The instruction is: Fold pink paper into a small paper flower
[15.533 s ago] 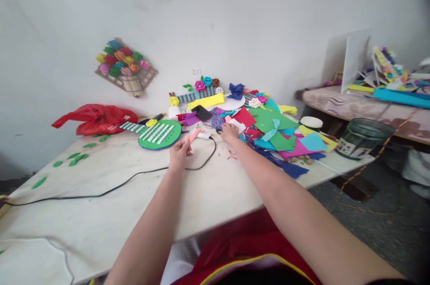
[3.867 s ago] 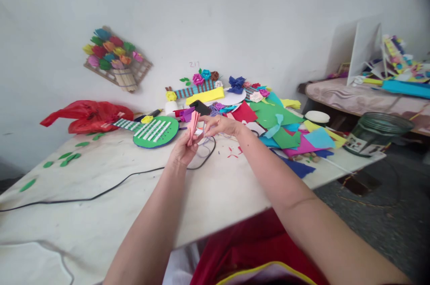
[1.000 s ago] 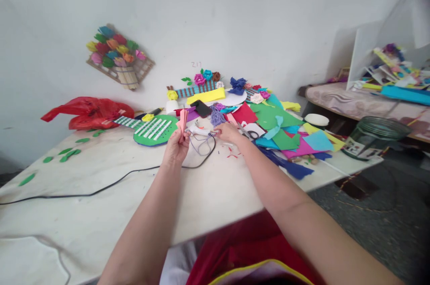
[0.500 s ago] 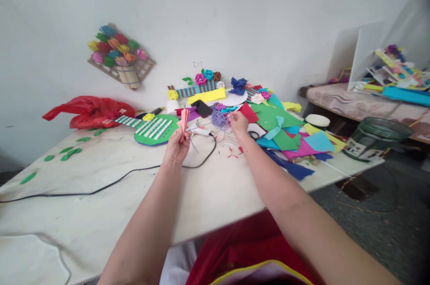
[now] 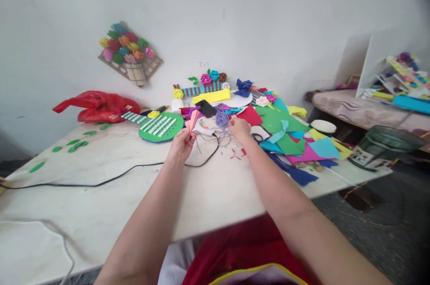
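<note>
My left hand (image 5: 183, 144) is closed on a folded strip of pink paper (image 5: 192, 120), which sticks up above the fingers. A thin purple strand hangs just below that paper. My right hand (image 5: 240, 128) is pinched beside a tangle of purple yarn (image 5: 221, 118), and its fingertips appear to grip a strand of it; the strand itself is barely visible. Between the hands lies a white glue gun (image 5: 204, 130) with a black cord (image 5: 134, 168). Black-handled scissors (image 5: 257, 137) rest just right of my right wrist.
Left of my hands lies a green guitar-shaped craft (image 5: 161, 127), with a red plastic bag (image 5: 97, 106) behind it. Coloured sheets (image 5: 282, 119) cover the table's right side. A black phone (image 5: 206, 108) lies at the back. A green glass jar (image 5: 386, 146) stands by the right edge.
The view has turned slightly left, so the scene sits further right. The pink paper leans more to the right. Both hands keep their hold, with the right hand slightly lower.
</note>
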The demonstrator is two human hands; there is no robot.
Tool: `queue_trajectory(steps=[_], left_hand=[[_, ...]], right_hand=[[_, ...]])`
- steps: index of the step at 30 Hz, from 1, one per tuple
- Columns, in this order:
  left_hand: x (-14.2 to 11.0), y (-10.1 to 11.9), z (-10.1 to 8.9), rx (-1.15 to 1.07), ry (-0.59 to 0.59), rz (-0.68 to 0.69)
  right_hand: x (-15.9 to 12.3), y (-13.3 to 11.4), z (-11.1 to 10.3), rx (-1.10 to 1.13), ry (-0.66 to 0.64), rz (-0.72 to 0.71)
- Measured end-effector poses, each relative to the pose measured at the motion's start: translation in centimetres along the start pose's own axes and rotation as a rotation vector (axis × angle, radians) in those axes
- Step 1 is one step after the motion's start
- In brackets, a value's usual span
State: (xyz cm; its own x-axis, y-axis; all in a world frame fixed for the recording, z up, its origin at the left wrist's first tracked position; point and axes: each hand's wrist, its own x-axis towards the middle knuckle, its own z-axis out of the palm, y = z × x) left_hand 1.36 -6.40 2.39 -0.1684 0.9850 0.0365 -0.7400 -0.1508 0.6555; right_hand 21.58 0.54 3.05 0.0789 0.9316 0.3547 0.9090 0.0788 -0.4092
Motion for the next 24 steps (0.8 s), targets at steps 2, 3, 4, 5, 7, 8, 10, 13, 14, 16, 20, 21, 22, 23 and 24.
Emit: queue_trajectory(steps=[2,3,4,5,7,8,10,13,14,16,20,21,22,23,24], left_hand=[[0.2,-0.1,-0.2,0.005,-0.006,0.007],[0.2,-0.2,-0.3,0.009,-0.01,0.01],[0.3,-0.2,-0.5,0.014,-0.016,0.013],[0.4,-0.3,-0.6,0.019,-0.023,0.015],[0.5,-0.4,-0.8,0.027,-0.037,0.022],[0.5,-0.4,-0.8,0.029,-0.043,0.026],[0.6,-0.4,-0.9,0.032,-0.053,0.03],[0.5,-0.4,-0.8,0.037,-0.063,0.029],[0.5,-0.4,-0.8,0.037,-0.068,0.029],[0.5,-0.4,-0.8,0.04,-0.077,0.033],[0.5,-0.3,-0.8,0.05,-0.078,0.042],[0.5,-0.3,-0.8,0.057,-0.082,0.041],[0.5,-0.3,-0.8,0.066,-0.088,0.04],[0.5,-0.3,-0.8,0.075,-0.096,0.038],[0.4,-0.3,-0.8,0.085,-0.101,0.034]], right_hand=[[0.0,0.0,0.0,-0.007,-0.091,-0.053],[0.1,0.1,0.1,-0.002,-0.144,-0.083],[0.2,0.3,0.1,0.006,-0.195,-0.115],[0.4,0.5,0.1,0.017,-0.24,-0.149],[0.5,0.7,0.2,0.033,-0.323,-0.207],[0.5,0.8,0.2,0.035,-0.365,-0.23],[0.5,0.8,0.3,0.021,-0.443,-0.267],[0.1,0.5,0.7,-0.024,-0.477,-0.285],[-0.1,0.3,0.9,-0.032,-0.461,-0.28],[-0.2,0.2,1.2,-0.018,-0.419,-0.248],[0.0,0.4,1.3,0.135,-0.273,-0.085],[0.2,0.5,1.3,0.169,-0.193,-0.037],[0.3,0.6,1.2,0.192,-0.098,-0.002],[0.5,0.8,1.2,0.203,-0.001,0.012],[0.6,1.0,1.1,0.2,0.084,0.008]])
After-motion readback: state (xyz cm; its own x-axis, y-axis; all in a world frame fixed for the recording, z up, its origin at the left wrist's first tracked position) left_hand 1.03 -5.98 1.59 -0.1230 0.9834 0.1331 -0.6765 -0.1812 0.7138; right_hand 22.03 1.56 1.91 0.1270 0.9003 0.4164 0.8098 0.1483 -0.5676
